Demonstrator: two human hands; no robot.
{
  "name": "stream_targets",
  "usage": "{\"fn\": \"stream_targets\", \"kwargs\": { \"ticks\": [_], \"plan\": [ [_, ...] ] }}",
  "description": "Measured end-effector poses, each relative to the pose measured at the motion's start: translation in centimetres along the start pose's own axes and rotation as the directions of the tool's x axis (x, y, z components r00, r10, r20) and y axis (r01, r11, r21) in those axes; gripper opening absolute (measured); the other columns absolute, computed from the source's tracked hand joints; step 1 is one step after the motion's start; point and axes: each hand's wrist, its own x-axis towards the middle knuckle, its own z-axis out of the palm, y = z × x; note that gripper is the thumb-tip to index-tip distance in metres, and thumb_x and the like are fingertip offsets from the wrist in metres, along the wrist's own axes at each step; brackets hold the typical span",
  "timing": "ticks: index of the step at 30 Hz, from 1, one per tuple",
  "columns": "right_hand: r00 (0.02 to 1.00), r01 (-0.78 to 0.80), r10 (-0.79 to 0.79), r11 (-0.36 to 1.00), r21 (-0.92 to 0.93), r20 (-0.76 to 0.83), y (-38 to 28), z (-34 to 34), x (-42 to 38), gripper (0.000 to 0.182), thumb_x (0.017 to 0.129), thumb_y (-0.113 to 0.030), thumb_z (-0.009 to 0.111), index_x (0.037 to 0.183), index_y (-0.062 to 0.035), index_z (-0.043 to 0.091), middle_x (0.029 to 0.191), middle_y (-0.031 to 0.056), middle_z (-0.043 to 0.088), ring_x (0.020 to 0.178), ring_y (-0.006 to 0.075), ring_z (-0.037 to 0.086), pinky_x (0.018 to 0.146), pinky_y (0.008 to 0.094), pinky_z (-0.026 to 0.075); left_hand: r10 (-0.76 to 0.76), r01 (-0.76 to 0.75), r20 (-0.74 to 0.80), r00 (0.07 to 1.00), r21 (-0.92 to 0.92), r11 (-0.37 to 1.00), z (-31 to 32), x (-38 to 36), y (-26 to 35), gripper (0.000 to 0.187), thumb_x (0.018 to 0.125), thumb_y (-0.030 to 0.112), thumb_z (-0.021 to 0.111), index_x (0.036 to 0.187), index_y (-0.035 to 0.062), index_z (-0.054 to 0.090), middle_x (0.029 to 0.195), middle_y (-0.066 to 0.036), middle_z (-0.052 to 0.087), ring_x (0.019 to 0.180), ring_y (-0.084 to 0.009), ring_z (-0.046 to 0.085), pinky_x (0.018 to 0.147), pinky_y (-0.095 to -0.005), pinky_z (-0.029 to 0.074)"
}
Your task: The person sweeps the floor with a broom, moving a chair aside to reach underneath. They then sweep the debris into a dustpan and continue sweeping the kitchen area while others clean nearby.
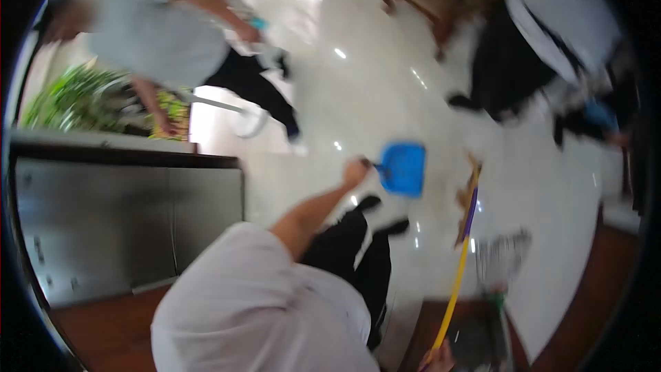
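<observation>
My left hand (357, 173) is closed round the dark handle of a blue dustpan (405, 169), which hangs over the pale shiny floor. At the bottom edge, my right hand (441, 358) grips a long yellow and purple stick (460, 279). The stick reaches up to a blurred brown broom head (464, 201), to the right of the dustpan and apart from it.
A person in a pale shirt (158, 24) stands at the upper left by green plants (76, 100). Metal cabinets (131, 220) are on the left. Another person (530, 48) is at the upper right. A wire-like object (502, 258) is at the lower right.
</observation>
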Motion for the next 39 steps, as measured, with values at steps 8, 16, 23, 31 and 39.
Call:
{"fn": "stream_targets", "kwargs": {
  "ticks": [8,16,23,31,39],
  "plan": [
    [0.955,0.091,-0.084,0.996,0.013,-0.286,5.7,-6.1,19.6,0.011,0.078,-0.004,0.044,0.078,-0.0004,0.054,0.045,-0.0006,0.037,0.033,0.0076,0.037,0.029,0.0219,0.028,-0.067,0.062,-0.049,0.997,-0.093,0.994,-2.4,-5.0,2.8,0.035,0.069,0.024,0.059,0.091,-0.0037,0.060,0.065,-0.013,0.062,0.063,-0.0183,0.061,0.062,-0.0271,0.047],
    [0.997,-0.070,0.029,0.761,-0.645,-0.074,8.0,11.2,27.6,0.027,0.074,-0.012,0.042,0.094,0.0042,0.050,0.085,0.0242,0.054,0.082,0.0389,0.052,0.072,0.0446,0.042,-0.133,0.133,-0.023,0.991,-0.022,0.991,-0.7,-3.4,6.8,0.033,0.069,0.024,0.059,0.090,-0.0016,0.060,0.071,-0.018,0.060,0.068,-0.0292,0.060,0.064,-0.0349,0.047],
    [0.970,-0.161,0.195,0.964,-0.210,0.149,-0.5,2.7,10.9,0.043,0.073,-0.004,0.054,0.115,-0.0001,0.047,0.055,0.0013,0.049,0.042,0.0060,0.039,0.038,0.0206,0.032,-0.150,0.149,0.023,0.988,0.050,0.988,-0.3,-3.4,8.8,0.035,0.067,0.027,0.058,0.087,-0.0015,0.061,0.070,-0.019,0.060,0.068,-0.0293,0.060,0.064,-0.0343,0.047],
    [0.952,-0.072,-0.029,0.946,-0.317,-0.304,-3.9,-5.6,7.2,0.025,0.081,-0.007,0.045,0.103,0.0015,0.055,0.054,0.0021,0.047,0.034,0.0064,0.038,0.033,0.0202,0.030,-0.129,0.124,-0.077,0.989,-0.065,0.990,-3.2,-4.4,-0.2,0.033,0.069,0.023,0.059,0.088,-0.0035,0.060,0.072,-0.018,0.061,0.066,-0.0262,0.061,0.064,-0.0316,0.047],
    [0.938,-0.053,-0.199,0.726,-0.686,-0.283,-1.4,1.0,37.8,0.022,0.065,-0.016,0.050,0.062,0.0054,0.053,0.076,0.0256,0.056,0.074,0.0388,0.056,0.066,0.0441,0.045,-0.393,0.352,-0.092,0.915,-0.296,0.888,-6.1,-6.0,-2.4,0.033,0.068,0.020,0.057,0.087,-0.0076,0.059,0.062,-0.013,0.061,0.059,-0.0174,0.061,0.060,-0.0264,0.046]
  ]
}}
